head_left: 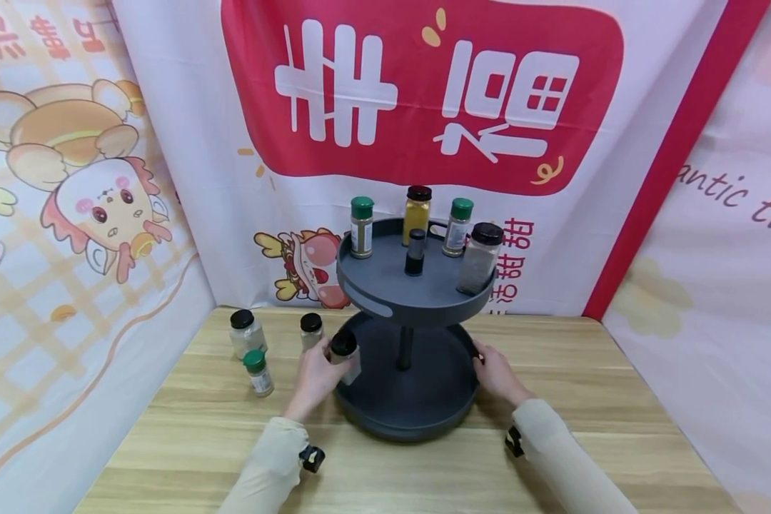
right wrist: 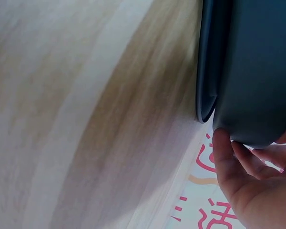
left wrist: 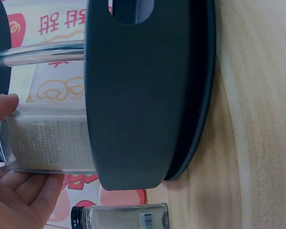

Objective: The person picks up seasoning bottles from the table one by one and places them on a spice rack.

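Note:
My left hand grips a clear square spice jar with a black cap, thumb on one side and fingers on the other. The jar is at the left rim of the lower tier of a dark grey two-tier turntable, its base hidden behind the wall in the left wrist view. At the opposite rim, my right hand holds the lower tier, with its fingers against the outer wall. Apart from the held jar, the lower tier shows bare around its centre post.
Upper tier: two green-capped shakers, a yellow-filled jar, a small dark bottle and a large black-capped jar. On the wooden table, left: two black-capped jars and a green-capped shaker. Printed cloth hangs behind.

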Demonstrator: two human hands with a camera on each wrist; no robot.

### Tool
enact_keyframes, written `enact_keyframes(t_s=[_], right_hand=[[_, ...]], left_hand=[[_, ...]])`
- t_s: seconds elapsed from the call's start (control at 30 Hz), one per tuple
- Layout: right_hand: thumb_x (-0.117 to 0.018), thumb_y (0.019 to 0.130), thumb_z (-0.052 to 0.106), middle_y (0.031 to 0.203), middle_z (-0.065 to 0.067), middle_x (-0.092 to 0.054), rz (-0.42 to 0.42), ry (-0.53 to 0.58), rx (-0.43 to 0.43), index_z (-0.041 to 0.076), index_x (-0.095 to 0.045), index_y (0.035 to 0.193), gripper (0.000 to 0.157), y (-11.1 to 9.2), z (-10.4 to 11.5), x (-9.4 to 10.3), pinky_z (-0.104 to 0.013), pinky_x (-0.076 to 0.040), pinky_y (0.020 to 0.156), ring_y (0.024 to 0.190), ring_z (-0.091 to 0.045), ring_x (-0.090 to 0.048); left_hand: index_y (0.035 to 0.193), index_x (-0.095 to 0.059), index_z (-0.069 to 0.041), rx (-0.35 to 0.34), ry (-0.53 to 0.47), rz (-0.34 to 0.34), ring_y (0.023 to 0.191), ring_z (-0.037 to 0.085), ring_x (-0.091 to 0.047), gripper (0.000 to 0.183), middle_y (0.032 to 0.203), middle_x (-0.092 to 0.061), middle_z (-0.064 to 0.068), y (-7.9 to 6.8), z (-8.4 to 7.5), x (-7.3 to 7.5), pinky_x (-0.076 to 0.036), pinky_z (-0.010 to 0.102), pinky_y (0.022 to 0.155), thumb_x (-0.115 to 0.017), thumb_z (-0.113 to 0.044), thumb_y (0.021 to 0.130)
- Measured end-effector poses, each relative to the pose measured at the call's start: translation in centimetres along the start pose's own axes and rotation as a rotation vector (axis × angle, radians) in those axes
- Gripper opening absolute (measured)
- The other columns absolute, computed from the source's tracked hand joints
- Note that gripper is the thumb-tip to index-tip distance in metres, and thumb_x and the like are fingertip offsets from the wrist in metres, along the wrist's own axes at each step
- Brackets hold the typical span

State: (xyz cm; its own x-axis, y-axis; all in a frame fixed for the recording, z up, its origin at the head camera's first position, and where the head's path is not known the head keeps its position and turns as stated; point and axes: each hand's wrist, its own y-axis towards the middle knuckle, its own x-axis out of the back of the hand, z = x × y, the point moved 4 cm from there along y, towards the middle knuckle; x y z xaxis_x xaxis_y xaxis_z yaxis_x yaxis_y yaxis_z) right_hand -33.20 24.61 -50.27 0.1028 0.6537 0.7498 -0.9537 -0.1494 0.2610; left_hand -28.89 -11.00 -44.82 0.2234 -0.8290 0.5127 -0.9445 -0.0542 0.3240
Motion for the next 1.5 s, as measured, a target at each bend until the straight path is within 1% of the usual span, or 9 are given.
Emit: enact_keyframes(t_s=[0.33,0.37,0.5,0.67,0.9,0.97,1.13,1.37,1.5], right_hand=[[-0.051,0.092,-0.003,0.115,-0.031,-0.056,-0.001,0.005,0.013,-0.01,-0.043,0.136,0.046,-0.2,0.2,0.0,-0.047,-0.049,0.084,0.1,-0.036,-0.058],[-0.051,0.092,-0.003,0.116,-0.031,-0.056,-0.001,0.008,0.01,-0.01,-0.043,0.136,0.046,-0.1,0.1,0.0,-0.046,-0.049,0.084,0.1,-0.036,-0.058],[-0.051,0.092,-0.003,0.115,-0.03,-0.057,0.005,0.005,-0.002,-0.009,-0.043,0.136,0.046,0.0,0.1,-0.1,-0.045,-0.05,0.082,0.097,-0.034,-0.059],[-0.051,0.092,-0.003,0.116,-0.03,-0.056,0.013,0.013,-0.004,-0.01,-0.042,0.136,0.046,0.0,0.0,-0.2,-0.045,-0.05,0.082,0.098,-0.034,-0.058],[-0.052,0.092,-0.004,0.118,-0.032,-0.055,-0.004,0.008,0.015,-0.012,-0.042,0.135,0.045,-0.2,0.2,-0.1,-0.048,-0.048,0.087,0.106,-0.038,-0.056],[-0.052,0.091,-0.005,0.118,-0.032,-0.055,-0.007,0.004,0.019,-0.013,-0.042,0.135,0.045,-0.3,0.2,-0.1,-0.049,-0.048,0.086,0.106,-0.039,-0.056],[-0.051,0.092,-0.004,0.117,-0.031,-0.056,0.005,0.01,-0.005,-0.011,-0.042,0.136,0.046,-0.3,0.1,-0.2,-0.046,-0.049,0.085,0.103,-0.036,-0.057],[-0.05,0.093,-0.003,0.122,-0.031,-0.054,0.014,0.013,-0.007,-0.009,-0.041,0.138,0.046,-0.2,0.0,-0.1,-0.048,-0.047,0.087,0.109,-0.037,-0.055],[-0.05,0.093,-0.002,0.122,-0.03,-0.054,0.005,0.013,-0.01,-0.009,-0.041,0.138,0.046,-0.2,0.1,-0.1,-0.048,-0.046,0.089,0.111,-0.037,-0.054]], left_hand=[[0.105,-0.066,-0.003,-0.002,0.019,0.021,0.096,0.028,-0.063,0.042,0.103,-0.069,0.014,0.1,0.9,-0.8,-0.05,0.043,0.081,-0.083,-0.017,0.07],[0.105,-0.066,-0.003,-0.008,0.022,0.02,0.096,0.029,-0.063,0.042,0.102,-0.069,0.014,0.1,1.0,-0.8,-0.05,0.043,0.081,-0.084,-0.017,0.07],[0.105,-0.066,-0.004,0.008,0.021,0.028,0.097,0.028,-0.063,0.044,0.103,-0.069,0.013,0.1,1.3,-0.9,-0.049,0.043,0.083,-0.085,-0.02,0.069],[0.108,-0.066,-0.003,0.014,0.026,0.034,0.099,0.029,-0.062,0.047,0.105,-0.068,0.014,0.1,1.9,-1.2,-0.049,0.043,0.084,-0.084,-0.021,0.069],[0.107,-0.068,-0.003,0.006,0.057,0.033,0.097,0.029,-0.063,0.048,0.103,-0.069,0.014,0.2,2.4,-1.6,-0.049,0.044,0.083,-0.085,-0.022,0.067],[0.107,-0.068,-0.004,0.01,0.063,0.035,0.097,0.029,-0.063,0.048,0.104,-0.069,0.013,0.2,2.5,-1.6,-0.049,0.043,0.083,-0.086,-0.022,0.067],[0.107,-0.068,-0.004,0.02,0.07,0.04,0.099,0.029,-0.063,0.048,0.105,-0.068,0.014,0.3,2.7,-1.6,-0.049,0.043,0.084,-0.086,-0.023,0.067],[0.105,-0.067,-0.003,0.013,0.057,0.065,0.097,0.031,-0.063,0.045,0.104,-0.068,0.016,0.4,2.8,-1.5,-0.05,0.045,0.081,-0.084,-0.024,0.069],[0.107,-0.066,-0.003,0.019,0.051,0.082,0.098,0.032,-0.062,0.047,0.106,-0.067,0.017,0.5,2.8,-1.4,-0.05,0.045,0.082,-0.084,-0.024,0.07]])
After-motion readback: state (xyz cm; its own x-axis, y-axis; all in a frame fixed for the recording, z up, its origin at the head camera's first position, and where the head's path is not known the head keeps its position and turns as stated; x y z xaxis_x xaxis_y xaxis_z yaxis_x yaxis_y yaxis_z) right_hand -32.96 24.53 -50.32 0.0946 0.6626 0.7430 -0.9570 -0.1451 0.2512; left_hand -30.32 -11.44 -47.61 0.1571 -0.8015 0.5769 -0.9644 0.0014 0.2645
